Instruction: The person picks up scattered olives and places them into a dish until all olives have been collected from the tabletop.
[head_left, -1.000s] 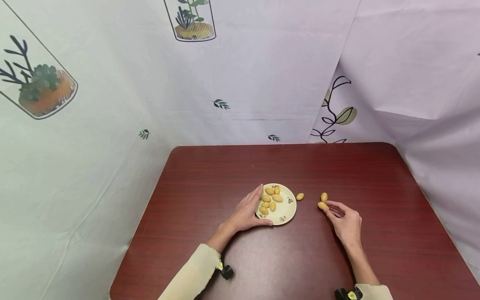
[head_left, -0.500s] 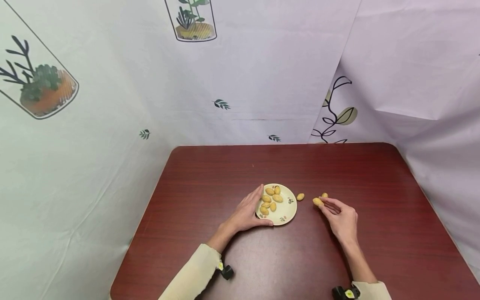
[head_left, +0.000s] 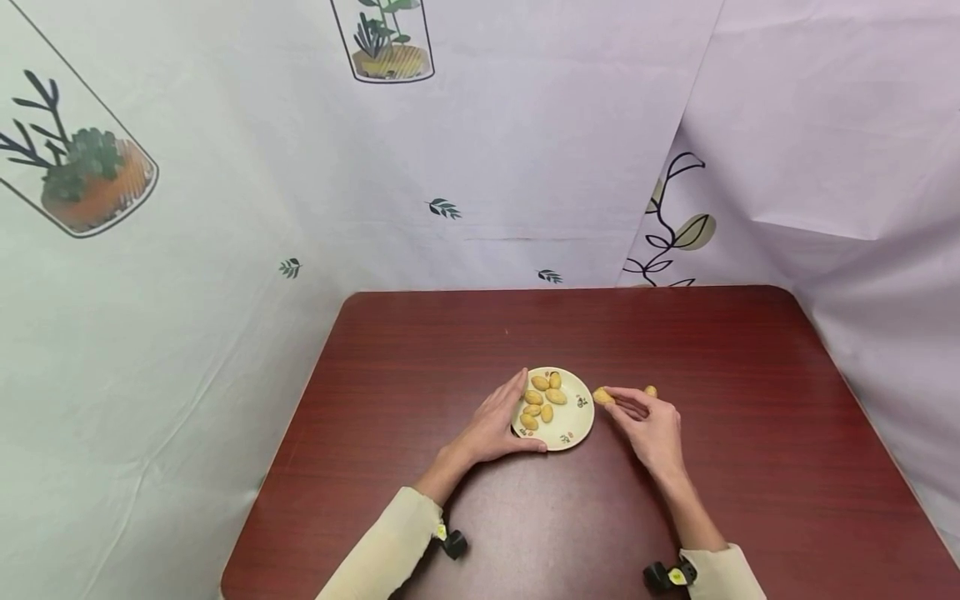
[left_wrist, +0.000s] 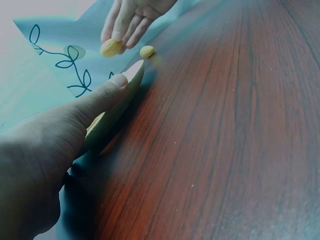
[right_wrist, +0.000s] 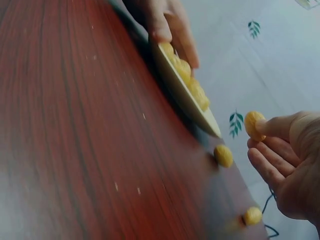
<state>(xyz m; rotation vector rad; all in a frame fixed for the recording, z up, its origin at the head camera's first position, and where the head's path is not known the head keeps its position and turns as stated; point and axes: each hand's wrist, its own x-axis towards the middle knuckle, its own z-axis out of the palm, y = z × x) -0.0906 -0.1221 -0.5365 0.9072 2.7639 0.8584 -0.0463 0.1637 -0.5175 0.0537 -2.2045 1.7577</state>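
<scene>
A cream saucer point(head_left: 570, 429) with small printed flowers sits on the table; several small yellow oval nut-like pieces point(head_left: 556, 397) lie on its left side. My left hand point(head_left: 491, 425) holds the saucer's left edge, thumb along the near rim. Just right of the saucer, my right hand point(head_left: 652, 429) pinches another yellow oval piece point(right_wrist: 254, 125) between thumb and fingertips, above the table. Beneath it, one loose yellow piece point(right_wrist: 223, 156) lies by the saucer's rim; the head view does not show it clearly. A second loose piece point(head_left: 651, 391) is partly hidden behind my right hand.
The dark red wood-grain table point(head_left: 420, 350) has rounded far corners. Behind and beside it hangs a pale cloth point(head_left: 480, 167) printed with plants. A small black camera point(head_left: 453, 544) is worn on the left wrist, another point(head_left: 657, 575) on the right.
My right hand has lifted its yellow oval piece away from the other loose one and carried it left to the saucer's right edge. My left hand and the saucer stay put.
</scene>
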